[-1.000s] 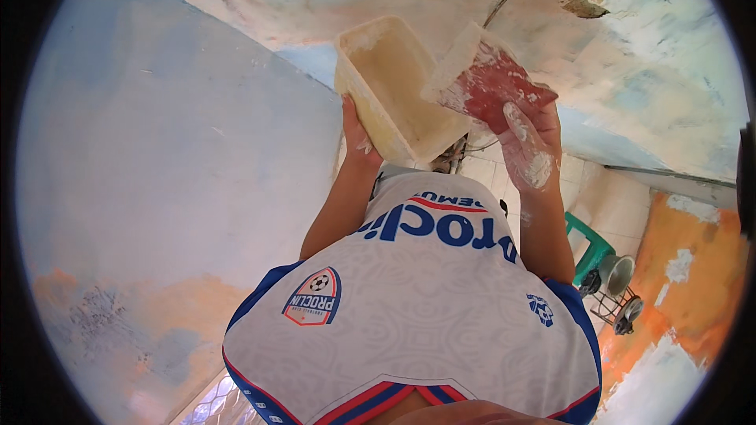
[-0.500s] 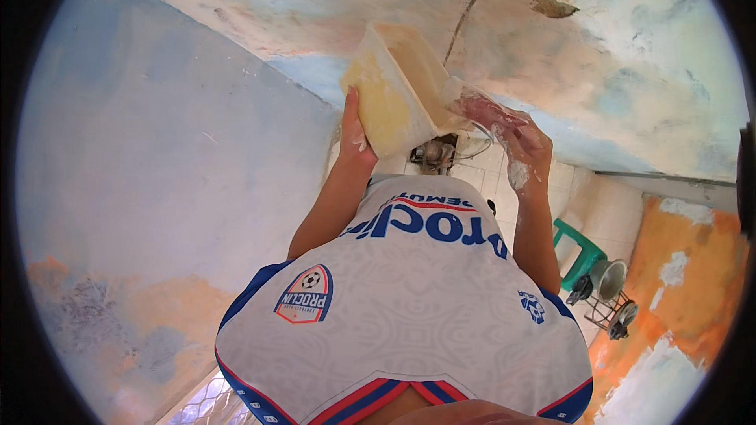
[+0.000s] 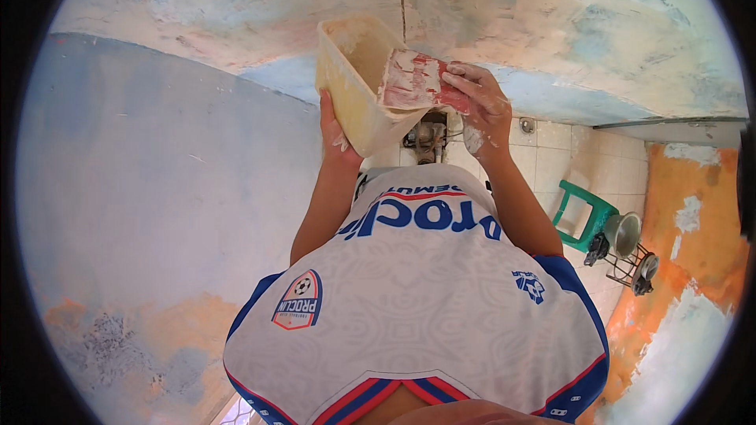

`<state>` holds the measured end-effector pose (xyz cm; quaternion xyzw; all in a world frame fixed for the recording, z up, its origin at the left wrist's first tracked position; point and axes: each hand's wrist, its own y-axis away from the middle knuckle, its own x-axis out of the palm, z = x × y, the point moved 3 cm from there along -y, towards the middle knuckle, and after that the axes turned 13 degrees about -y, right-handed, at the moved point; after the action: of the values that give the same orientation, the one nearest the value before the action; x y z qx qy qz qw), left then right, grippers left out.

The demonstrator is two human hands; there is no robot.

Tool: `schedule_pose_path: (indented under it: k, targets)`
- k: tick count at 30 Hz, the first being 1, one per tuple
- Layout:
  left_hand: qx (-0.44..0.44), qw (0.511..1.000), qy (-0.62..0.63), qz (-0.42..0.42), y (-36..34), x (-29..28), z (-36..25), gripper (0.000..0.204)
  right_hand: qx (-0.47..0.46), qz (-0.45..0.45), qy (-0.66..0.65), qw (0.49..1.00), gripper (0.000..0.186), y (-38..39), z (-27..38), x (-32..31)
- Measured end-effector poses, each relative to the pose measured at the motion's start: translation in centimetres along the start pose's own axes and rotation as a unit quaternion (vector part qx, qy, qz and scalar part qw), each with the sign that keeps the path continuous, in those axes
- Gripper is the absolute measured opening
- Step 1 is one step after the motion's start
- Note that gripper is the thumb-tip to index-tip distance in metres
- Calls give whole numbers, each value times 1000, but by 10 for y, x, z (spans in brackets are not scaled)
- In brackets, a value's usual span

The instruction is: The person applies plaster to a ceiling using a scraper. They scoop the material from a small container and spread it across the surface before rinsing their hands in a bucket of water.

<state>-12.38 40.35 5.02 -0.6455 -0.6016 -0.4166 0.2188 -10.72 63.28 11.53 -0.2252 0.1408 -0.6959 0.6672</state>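
Note:
My left hand (image 3: pixel 337 138) grips a cream-yellow plastic tub (image 3: pixel 335 98) by its outer side, thumb upright against the wall. The tub is tilted, its mouth turned to the right, and pale residue coats the inside. In my right hand (image 3: pixel 484 106) is a flat red putty spreader (image 3: pixel 416 83), smeared with white paste. Its blade lies across the tub's near right rim; whether it touches the rim is hard to tell. White paste also clings to the fingers and wrist of my right hand.
A patchy painted wall (image 3: pixel 567 24) with a crack stands ahead, and a blue-grey wall (image 3: pixel 173 165) at the left. On the tiled floor, right, are a green plastic stool (image 3: pixel 587 216), a metal pot (image 3: pixel 624 234) and a wire stand (image 3: pixel 634 267). An orange patched surface (image 3: pixel 677 220) lies beyond.
The tub and both hands have shifted left in view. My right hand has turned the spreader so its broad paste-smeared face shows, over the tub's rim.

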Motion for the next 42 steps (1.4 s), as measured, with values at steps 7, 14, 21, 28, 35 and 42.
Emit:
schedule_pose_path:
  k: [7,14,21,28,35,42]
  targets:
    - [13,1000,9,19,9,-3,2,64,-6,70,-25,997,32,11,-7,-3]
    - [30,999,-15,16,5,-16,2,64,-18,136,96,986,46,1,5,-1]
    - [-20,998,14,49,-3,-20,4,63,-104,131,243,955,32,-11,-1,23]
    - [2,998,-8,57,-5,-16,4,63,-176,196,343,902,37,-21,7,30]
    - [-5,994,40,100,-3,-14,5,62,-235,220,321,891,44,-16,7,45]
    - [25,996,16,86,-6,-25,-8,65,-218,228,211,925,46,-26,3,63]
